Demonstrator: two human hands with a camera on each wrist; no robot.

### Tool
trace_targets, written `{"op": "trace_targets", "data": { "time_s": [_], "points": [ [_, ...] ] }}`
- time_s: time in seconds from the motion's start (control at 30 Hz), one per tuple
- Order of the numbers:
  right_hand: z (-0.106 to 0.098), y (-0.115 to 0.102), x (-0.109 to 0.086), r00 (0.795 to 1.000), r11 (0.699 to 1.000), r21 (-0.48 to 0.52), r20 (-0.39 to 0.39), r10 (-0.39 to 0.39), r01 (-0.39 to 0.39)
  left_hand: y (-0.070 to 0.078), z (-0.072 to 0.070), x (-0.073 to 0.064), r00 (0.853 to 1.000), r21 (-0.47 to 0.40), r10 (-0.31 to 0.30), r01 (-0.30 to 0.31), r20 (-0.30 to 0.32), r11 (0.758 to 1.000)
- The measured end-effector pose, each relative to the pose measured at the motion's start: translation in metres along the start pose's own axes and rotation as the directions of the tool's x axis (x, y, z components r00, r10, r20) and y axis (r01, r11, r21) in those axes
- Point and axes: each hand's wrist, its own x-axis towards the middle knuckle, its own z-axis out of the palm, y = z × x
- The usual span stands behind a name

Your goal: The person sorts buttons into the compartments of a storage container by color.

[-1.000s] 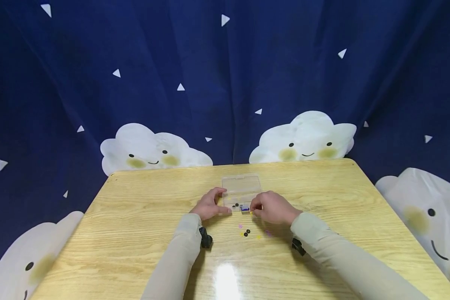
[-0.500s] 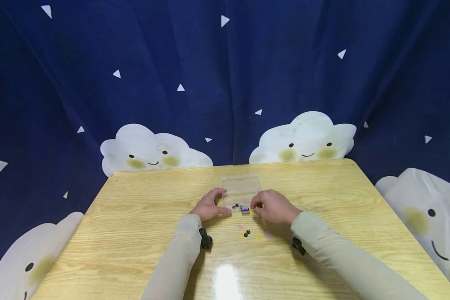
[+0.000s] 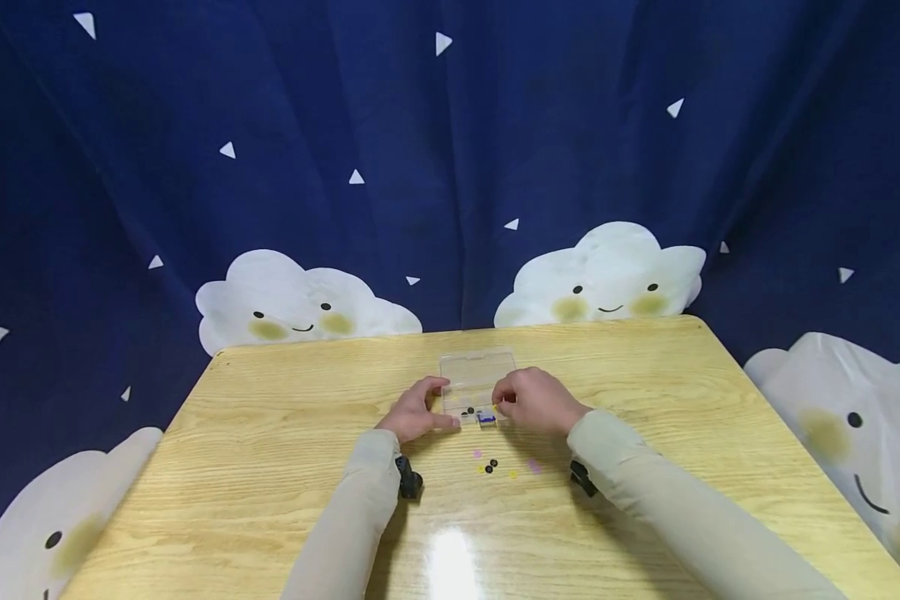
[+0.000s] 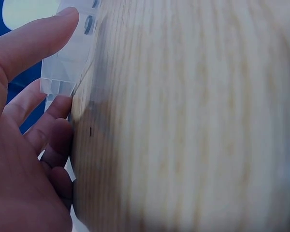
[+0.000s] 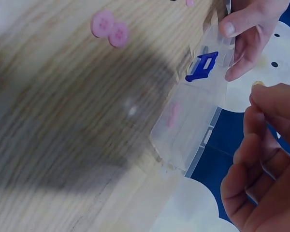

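A clear plastic box (image 3: pixel 476 371) with a blue latch (image 5: pixel 203 66) lies on the table, its lid raised at the back. My left hand (image 3: pixel 415 412) grips its left end, thumb at the front and fingers behind. Over the box's right side, my right hand (image 3: pixel 537 402) pinches a small yellow button (image 5: pixel 257 83) between thumb and fingertip, apart from the box. Black buttons (image 3: pixel 471 410) show in the left part of the box. Something pink (image 5: pixel 173 115) shows through its clear wall in the right wrist view.
In front of the box lie several loose buttons: black buttons (image 3: pixel 493 463), a yellow button (image 3: pixel 513 474) and pink buttons (image 5: pixel 102 24). The wooden table (image 3: pixel 292 417) ends at a dark blue curtain (image 3: pixel 450 167) with printed clouds.
My right hand has risen from the box's front right corner to above its right side, carrying the yellow button. The left hand keeps its place on the box. The head view has shifted slightly.
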Motion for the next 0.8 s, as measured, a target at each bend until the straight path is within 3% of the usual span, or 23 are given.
{"op": "trace_targets", "data": {
  "time_s": [0.8],
  "points": [
    [-0.009, 0.004, 0.017, 0.999, 0.997, -0.064, -0.009, 0.050, -0.051, 0.002, -0.001, -0.002, 1.000, 0.023, 0.003, -0.003, -0.005, 1.000]
  ]
}}
